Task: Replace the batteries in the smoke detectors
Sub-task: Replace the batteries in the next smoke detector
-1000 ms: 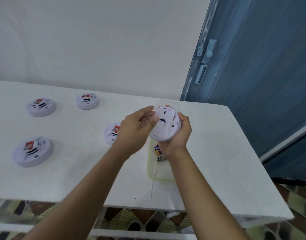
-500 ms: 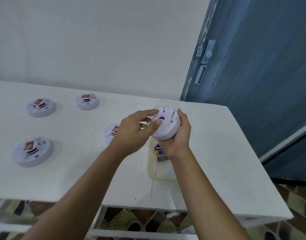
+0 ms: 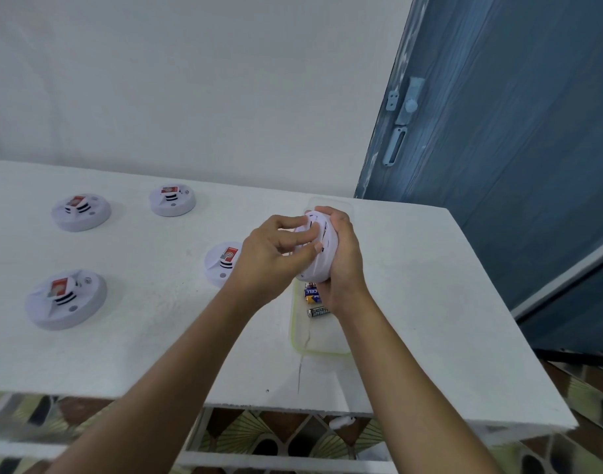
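White table (image 3: 412,268); right hand (image 3: 342,258) grips smoke detector (image 3: 322,254), left hand (image 3: 276,254) fingertips curled on it.

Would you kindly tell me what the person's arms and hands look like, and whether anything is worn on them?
Nothing worn shows. The left hand and right hand are bare: no gloves, and no rings on the fingers in view. The left forearm and right forearm are bare too, down to the picture's bottom edge, with no sleeve, watch or bracelet.
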Demonstrator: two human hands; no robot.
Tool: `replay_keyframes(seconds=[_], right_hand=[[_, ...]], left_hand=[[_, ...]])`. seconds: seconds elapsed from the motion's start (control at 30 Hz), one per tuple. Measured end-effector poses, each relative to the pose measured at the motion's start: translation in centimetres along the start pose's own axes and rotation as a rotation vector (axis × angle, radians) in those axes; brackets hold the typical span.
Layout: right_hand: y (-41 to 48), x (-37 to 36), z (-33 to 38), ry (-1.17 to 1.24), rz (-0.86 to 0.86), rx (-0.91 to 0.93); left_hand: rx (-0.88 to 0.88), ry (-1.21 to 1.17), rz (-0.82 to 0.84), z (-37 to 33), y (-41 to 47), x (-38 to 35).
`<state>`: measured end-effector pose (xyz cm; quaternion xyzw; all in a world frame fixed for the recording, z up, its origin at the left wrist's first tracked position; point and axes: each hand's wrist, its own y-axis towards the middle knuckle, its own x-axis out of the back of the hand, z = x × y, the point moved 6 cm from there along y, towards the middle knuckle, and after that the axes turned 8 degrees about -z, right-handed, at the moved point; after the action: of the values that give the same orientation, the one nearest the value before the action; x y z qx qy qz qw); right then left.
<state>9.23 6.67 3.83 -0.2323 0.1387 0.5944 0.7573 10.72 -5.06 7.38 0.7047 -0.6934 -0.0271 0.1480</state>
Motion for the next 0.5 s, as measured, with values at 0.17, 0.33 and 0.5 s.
replay_keyframes(seconds=[0.17,0.33,0.5], right_hand=[[-0.11,-0.1,-0.39,0.021,0.005,-0.017],[-0.4,-0.6,-0.09,-0.013,-0.019,0.063],[-0.22,-0.52,-0.07,0.015,-0.042,0.121]], left_hand=[[-0.013,0.084,-0.008,0.29,-0.02,0.16],[0.134,-0.152,-0.091,0.58,0.23,0.96],[0.234,-0.237,-0.1,0.83,0.36,0.78]])
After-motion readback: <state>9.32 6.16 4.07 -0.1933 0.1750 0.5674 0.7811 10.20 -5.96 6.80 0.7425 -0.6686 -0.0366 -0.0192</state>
